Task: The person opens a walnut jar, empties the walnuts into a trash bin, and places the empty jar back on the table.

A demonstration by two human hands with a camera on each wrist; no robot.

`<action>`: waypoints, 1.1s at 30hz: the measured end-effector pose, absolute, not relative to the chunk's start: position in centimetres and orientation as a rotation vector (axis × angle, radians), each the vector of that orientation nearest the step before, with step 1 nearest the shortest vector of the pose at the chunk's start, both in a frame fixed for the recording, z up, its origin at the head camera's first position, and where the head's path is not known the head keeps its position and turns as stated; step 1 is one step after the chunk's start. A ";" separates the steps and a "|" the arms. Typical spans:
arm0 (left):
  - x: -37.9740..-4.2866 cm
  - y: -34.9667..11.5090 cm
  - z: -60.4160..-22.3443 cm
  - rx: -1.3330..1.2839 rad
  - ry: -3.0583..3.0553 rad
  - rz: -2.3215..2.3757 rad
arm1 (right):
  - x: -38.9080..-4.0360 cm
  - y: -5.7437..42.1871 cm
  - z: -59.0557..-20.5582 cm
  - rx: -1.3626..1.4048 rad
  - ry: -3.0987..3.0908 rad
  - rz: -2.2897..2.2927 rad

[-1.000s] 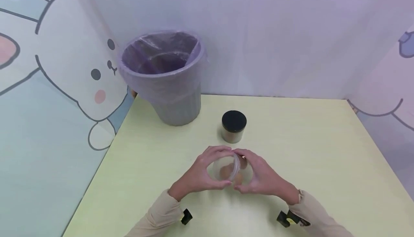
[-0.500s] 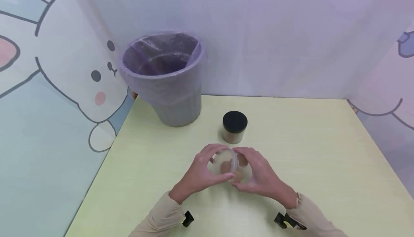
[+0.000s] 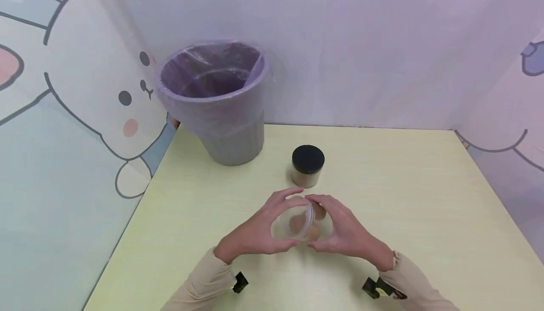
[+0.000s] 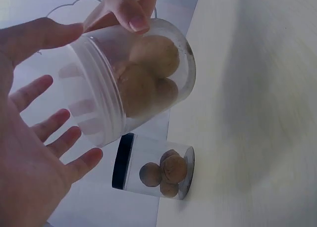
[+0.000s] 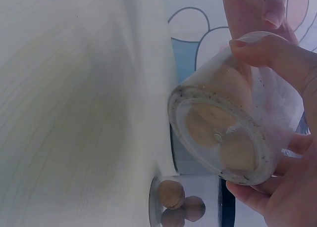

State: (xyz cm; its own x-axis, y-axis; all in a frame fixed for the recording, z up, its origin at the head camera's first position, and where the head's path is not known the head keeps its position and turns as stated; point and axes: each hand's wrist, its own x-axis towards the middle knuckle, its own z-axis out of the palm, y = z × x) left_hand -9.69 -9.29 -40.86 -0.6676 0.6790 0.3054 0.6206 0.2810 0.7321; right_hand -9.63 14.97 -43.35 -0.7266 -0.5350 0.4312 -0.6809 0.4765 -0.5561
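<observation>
A clear plastic jar [image 4: 158,73] with several brown, walnut-like balls inside is held tilted on its side above the table. My right hand [image 3: 346,231] grips its body, thumb on the near side and fingers on the far side. A translucent lid [image 4: 96,88] covers the end facing left. Around that lid is my left hand [image 3: 265,228], its thumb at the rim and its fingers spread loosely. In the right wrist view, the speckled base [image 5: 218,133] of the jar faces the camera. Behind the hands, a second jar [image 3: 307,167] with a black lid stands upright, holding similar balls.
A grey bin [image 3: 233,146] with a purplish plastic liner stands at the table's back left. The pale yellow table [image 3: 403,183] meets a light curtain-like backdrop [image 3: 361,51] at its far edge. A cartoon rabbit panel [image 3: 97,84] borders the left side.
My left hand's thumb and fingers closed in on the lid half a second ago, and have now spread apart again. My right hand keeps its grip on the jar, nearly in place.
</observation>
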 end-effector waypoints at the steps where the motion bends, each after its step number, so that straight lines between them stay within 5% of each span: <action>1: -9.8 -9.3 -40.8 1.302 2.453 1.341 | -9.6 15.0 -43.3 1.059 -2.520 1.085; 7: -9.9 -9.3 -41.0 1.454 2.442 1.331 | -9.5 15.1 -43.2 1.077 -2.532 1.085; 25: -8.8 -8.4 -41.3 0.996 2.651 1.427 | -9.3 15.1 -42.8 1.082 -2.496 1.027; 33: -8.7 -8.8 -40.6 1.309 2.511 1.421 | -9.2 15.2 -43.0 1.082 -2.506 1.060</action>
